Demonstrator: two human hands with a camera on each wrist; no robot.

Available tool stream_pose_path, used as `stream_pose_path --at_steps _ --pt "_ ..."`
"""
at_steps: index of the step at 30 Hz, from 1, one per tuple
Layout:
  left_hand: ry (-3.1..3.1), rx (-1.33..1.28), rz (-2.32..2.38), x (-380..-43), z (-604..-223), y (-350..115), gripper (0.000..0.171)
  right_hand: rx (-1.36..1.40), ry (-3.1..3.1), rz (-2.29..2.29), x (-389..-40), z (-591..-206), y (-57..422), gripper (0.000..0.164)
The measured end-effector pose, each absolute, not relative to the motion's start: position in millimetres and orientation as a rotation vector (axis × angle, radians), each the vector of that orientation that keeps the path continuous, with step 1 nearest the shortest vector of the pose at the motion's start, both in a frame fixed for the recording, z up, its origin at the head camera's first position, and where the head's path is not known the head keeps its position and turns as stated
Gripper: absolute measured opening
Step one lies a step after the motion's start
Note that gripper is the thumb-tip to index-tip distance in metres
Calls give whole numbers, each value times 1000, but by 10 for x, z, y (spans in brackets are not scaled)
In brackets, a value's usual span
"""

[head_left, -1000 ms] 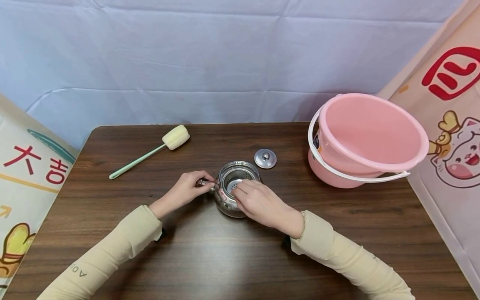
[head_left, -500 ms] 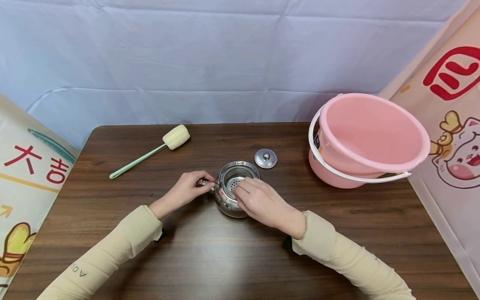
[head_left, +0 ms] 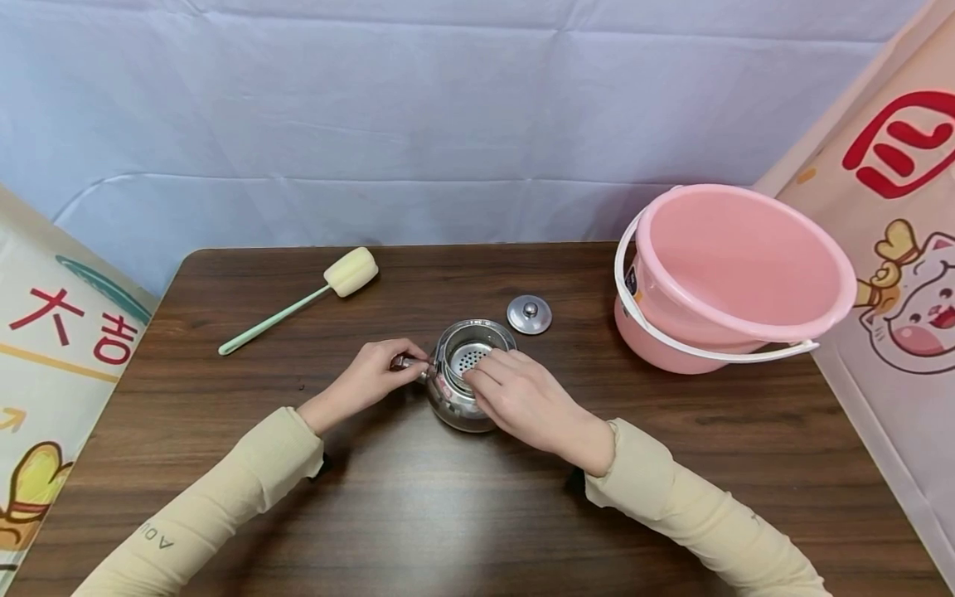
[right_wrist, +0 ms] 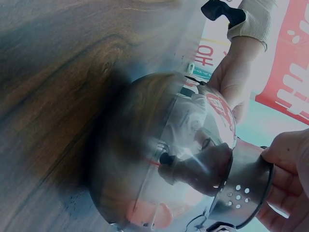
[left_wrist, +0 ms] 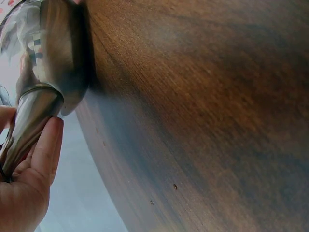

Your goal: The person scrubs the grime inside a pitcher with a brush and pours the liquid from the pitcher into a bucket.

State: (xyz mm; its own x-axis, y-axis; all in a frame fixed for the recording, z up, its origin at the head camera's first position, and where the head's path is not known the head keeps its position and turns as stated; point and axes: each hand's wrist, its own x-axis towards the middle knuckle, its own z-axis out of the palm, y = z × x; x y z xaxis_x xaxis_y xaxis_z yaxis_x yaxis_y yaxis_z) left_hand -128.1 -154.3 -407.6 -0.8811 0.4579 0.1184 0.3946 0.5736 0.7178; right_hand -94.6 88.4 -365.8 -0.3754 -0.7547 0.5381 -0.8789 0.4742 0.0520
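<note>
A shiny stainless-steel teapot (head_left: pixel 457 408) sits on the table with its top uncovered. My left hand (head_left: pixel 370 376) grips the tapered metal tube (left_wrist: pixel 36 118) that sticks out of the pot's left side. In the right wrist view, a perforated metal strainer (right_wrist: pixel 244 186) stands partly up out of the pot's mouth. The right hand (head_left: pixel 522 400) pinches the strainer's rim, with the thumb on the outer wall and fingers at the rim's inside. From the head view the holes in the strainer's bottom show. The teapot lid (head_left: pixel 529 315), round with a knob, lies just behind the pot.
At the back left lies a sponge brush (head_left: pixel 351 272) with a long green handle. A pink bucket (head_left: pixel 671 332) with a white bail stands at the back right. The wooden table (head_left: pixel 418 514) ends at a pale cloth backdrop (head_left: pixel 448 124).
My right hand has shifted slightly to the right and the strainer has risen a little, its holed bottom showing more. The left hand stays in place on the metal tube.
</note>
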Motion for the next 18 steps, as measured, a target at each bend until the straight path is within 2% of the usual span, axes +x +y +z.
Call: stream_pose_path --at_steps 18 --pt "2717 738 1200 -1280 -4074 -1544 9 1330 -2166 375 -957 -3553 931 17"
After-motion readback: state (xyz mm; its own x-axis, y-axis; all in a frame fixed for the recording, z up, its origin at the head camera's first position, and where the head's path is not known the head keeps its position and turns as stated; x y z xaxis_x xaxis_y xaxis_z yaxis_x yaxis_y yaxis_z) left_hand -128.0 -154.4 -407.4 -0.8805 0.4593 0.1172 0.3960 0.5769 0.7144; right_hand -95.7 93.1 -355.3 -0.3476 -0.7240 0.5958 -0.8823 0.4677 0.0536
